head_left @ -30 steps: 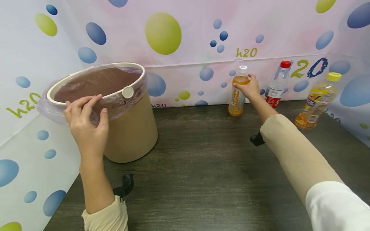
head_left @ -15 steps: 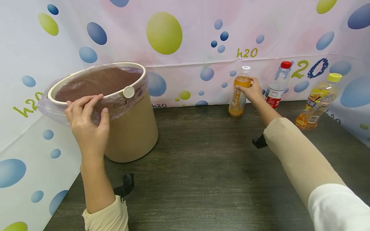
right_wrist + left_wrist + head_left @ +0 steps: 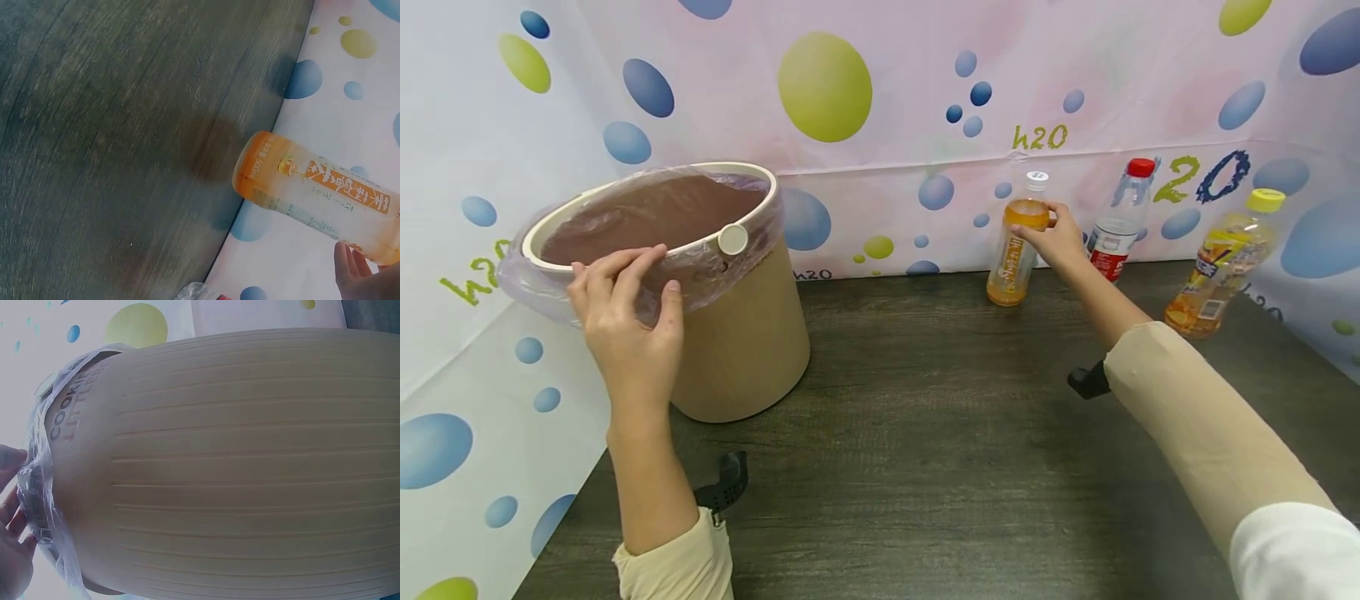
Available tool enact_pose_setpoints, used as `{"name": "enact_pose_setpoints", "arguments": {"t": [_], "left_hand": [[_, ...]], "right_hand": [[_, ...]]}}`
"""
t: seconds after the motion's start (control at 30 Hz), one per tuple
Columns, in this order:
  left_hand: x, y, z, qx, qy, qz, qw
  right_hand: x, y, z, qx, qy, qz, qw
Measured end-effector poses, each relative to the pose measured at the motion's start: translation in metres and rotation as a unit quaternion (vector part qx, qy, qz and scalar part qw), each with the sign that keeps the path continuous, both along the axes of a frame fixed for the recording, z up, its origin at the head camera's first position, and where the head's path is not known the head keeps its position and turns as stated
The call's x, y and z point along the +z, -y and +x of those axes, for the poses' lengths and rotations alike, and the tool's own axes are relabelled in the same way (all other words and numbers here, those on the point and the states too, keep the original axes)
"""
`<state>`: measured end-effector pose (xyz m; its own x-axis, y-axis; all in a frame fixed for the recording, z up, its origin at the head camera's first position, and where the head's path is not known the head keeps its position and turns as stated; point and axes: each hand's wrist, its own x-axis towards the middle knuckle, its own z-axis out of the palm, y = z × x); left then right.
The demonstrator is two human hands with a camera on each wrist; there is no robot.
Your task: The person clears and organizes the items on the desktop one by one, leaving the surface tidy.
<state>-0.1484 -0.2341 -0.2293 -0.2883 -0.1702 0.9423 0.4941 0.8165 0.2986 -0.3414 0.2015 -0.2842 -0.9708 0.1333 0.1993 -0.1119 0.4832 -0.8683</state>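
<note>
My left hand grips the near rim of a beige trash can, fingers over the top and thumb outside. A thin clear plastic liner folds down over that rim; in the left wrist view it bunches beside the fingers. My right hand holds a clear bottle with orange drink around its upper part. This bottle has a white cap and an orange label, and leans slightly, its base toward the left. In the right wrist view its base points at the dark tabletop.
Just right of the held bottle stands a red-capped bottle with a red and white label. Farther right is a yellow-capped bottle holding some orange liquid. A patterned backdrop rises behind the dark wood-look table.
The held bottle has tilted, its base shifting slightly left and nearer. My right forearm has moved right and a little nearer. The left hand stays on the rim.
</note>
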Motion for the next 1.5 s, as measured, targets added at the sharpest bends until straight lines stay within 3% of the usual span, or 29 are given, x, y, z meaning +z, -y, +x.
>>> {"name": "enact_pose_setpoints", "arguments": {"t": [0.43, 1.5], "left_hand": [[0.001, -0.001, 0.001, -0.002, -0.001, 0.003, 1.0000], [-0.003, 0.004, -0.004, 0.001, 0.002, 0.006, 1.0000]], "right_hand": [[0.007, 0.007, 0.022, 0.061, -0.001, 0.043, 0.997], [0.018, 0.049, 0.057, 0.143, -0.044, 0.021, 0.989]]}}
